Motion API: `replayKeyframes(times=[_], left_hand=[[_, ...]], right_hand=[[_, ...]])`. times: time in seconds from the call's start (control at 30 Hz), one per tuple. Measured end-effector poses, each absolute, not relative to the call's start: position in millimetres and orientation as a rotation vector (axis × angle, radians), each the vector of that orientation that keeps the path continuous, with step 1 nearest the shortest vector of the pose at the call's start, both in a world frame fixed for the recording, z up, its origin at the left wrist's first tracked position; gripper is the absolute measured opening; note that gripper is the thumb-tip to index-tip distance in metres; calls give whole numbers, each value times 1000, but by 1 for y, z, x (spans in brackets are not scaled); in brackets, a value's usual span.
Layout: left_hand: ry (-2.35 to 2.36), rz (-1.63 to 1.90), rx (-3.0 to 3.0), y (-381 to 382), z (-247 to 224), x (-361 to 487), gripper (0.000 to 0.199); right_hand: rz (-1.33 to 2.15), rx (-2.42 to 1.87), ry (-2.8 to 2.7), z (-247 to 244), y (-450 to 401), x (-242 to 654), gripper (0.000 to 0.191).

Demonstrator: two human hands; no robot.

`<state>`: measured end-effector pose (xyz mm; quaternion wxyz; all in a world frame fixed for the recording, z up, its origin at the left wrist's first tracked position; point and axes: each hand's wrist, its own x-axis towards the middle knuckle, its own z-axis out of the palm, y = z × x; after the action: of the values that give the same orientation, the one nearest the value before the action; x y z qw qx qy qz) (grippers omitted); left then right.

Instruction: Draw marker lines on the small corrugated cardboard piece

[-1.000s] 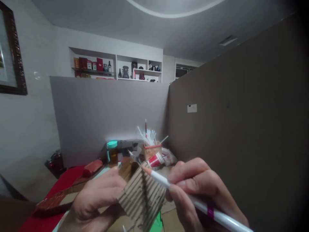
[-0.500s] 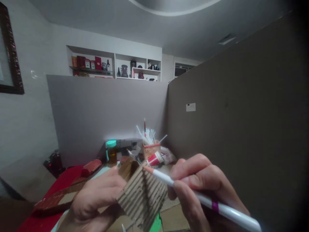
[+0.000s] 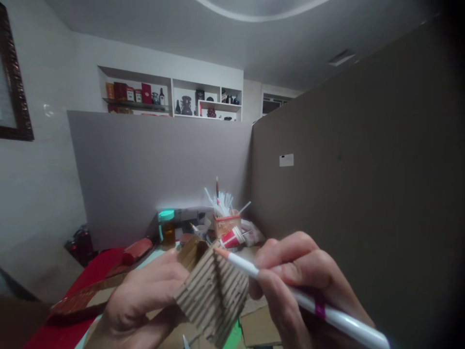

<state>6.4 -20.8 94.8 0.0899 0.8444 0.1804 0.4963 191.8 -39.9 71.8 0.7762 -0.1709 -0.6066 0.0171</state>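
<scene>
We are holding a pen (image 3: 244, 265) in our right hand (image 3: 296, 278) and a ridged cardboard (image 3: 214, 298) in our left hand (image 3: 145, 295). Our right grip is pinching the pen's white barrel between thumb and fingers, close behind its orange tip. The pen's long axis is slanting across the view: the tip is pointing away from us and leftward, while the tail, past a purple band, is reaching back toward us, low on the right. The tip is lying right at the far edge of the cardboard; whether it is touching, we cannot tell. Our left grip is clasping the cardboard from its left side, the fingertips hiding behind it. The cardboard is tilting, its ridged face turning up toward us, and a dark streak is running from near the pen's tip down over the ridges. Beyond our hands, a red and white cup (image 3: 231, 237) is leaning beside a box (image 3: 228, 226) of straws (image 3: 225, 203), and a bottle (image 3: 168, 232) is standing farther left, its teal lid pointing up.
</scene>
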Motion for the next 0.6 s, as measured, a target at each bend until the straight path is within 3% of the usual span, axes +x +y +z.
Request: replayKeyframes(times=[0.43,0.53,0.6], left_hand=[[538,1370,2587,-13,76,-14,20],[435,1199,2684,-12,73,-21,26],[469,1298,2653,-13,72,-22,28]], right_hand=[[27,-388,-1271,73,-41,184,23],[45,-414,-1250,73,-43,185,25],[47,-425,-1246,73,-44,185,25]])
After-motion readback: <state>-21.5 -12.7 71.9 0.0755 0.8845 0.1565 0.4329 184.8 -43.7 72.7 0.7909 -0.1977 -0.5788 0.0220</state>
